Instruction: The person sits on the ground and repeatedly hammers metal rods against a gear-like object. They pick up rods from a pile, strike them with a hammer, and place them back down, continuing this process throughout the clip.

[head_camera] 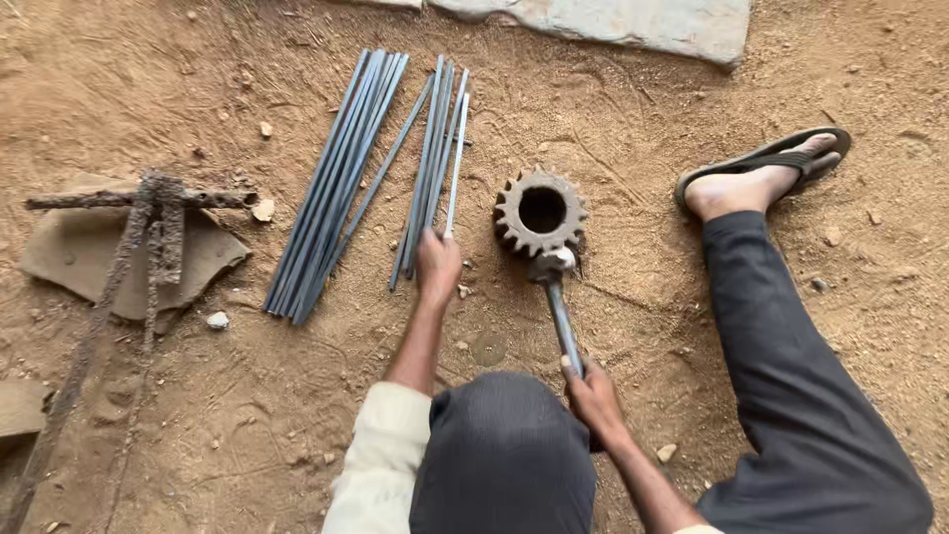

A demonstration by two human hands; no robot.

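Note:
My left hand (438,265) reaches forward over the sandy ground and grips the near end of a thin steel rod (455,168) from a small bundle of rods (427,158). My right hand (593,396) holds the handle of a metal hammer (560,297). The hammer's head rests against the near edge of a rusty toothed gear wheel (540,211) that lies flat on the dirt. My bent knee in dark trousers fills the bottom centre between both arms.
A larger bundle of grey steel rods (336,183) lies to the left. Further left, a rusty welded rod frame (148,222) rests on a flat stone (79,252). My right leg stretches out, with a sandalled foot (761,173). A concrete slab (633,25) sits at the top.

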